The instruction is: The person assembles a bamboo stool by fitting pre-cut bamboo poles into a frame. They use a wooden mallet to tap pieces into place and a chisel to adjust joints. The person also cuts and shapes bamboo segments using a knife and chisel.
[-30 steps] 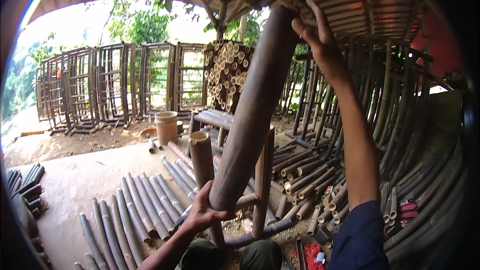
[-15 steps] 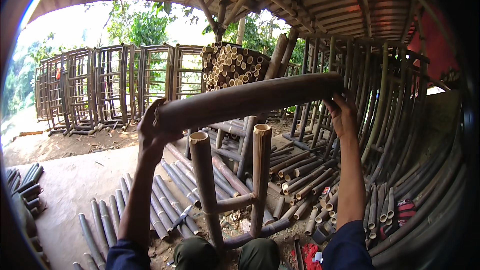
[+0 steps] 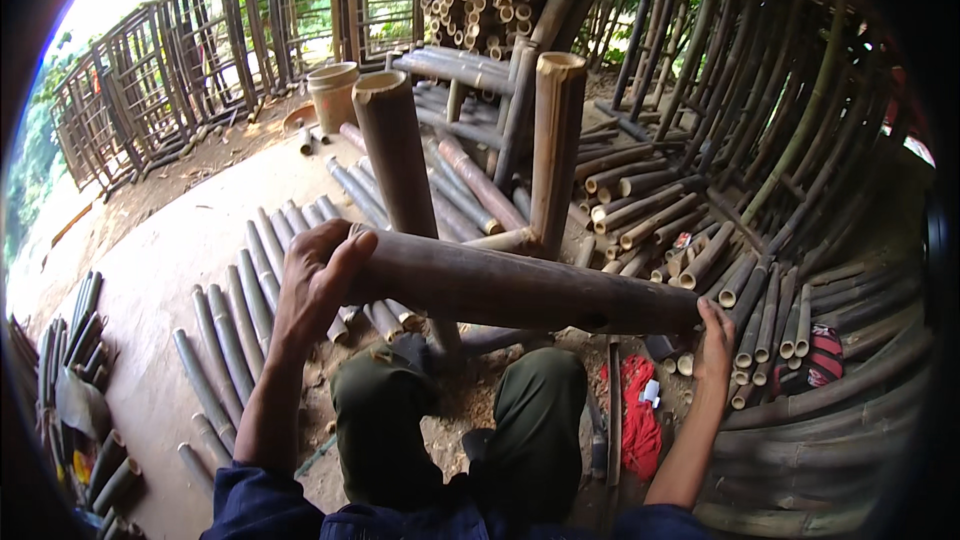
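A thick, dark bamboo pole piece (image 3: 530, 287) lies across in front of me, above my knees, its right end a little lower. My left hand (image 3: 325, 265) is wrapped round its left end, and my right hand (image 3: 713, 342) grips its right end. A dark hole shows in its side near the right. Just beyond stands a bamboo frame with two upright posts, the left post (image 3: 398, 155) and the right post (image 3: 557, 150), both with open, light-coloured tops. A crossbar (image 3: 508, 241) joins them low down, partly hidden by the pole piece.
Cut bamboo lengths (image 3: 215, 350) lie on the ground at left, and more pile up (image 3: 650, 190) at right. A bucket (image 3: 333, 98) stands behind the frame. Bamboo racks (image 3: 190, 40) line the back left; long poles (image 3: 770, 90) lean at right. Red cloth (image 3: 640, 420) lies by my right knee.
Both hands have brought the bamboo pole piece down from above the posts to in front of them, above my knees. Its tilt has reversed, and my view has dipped downward.
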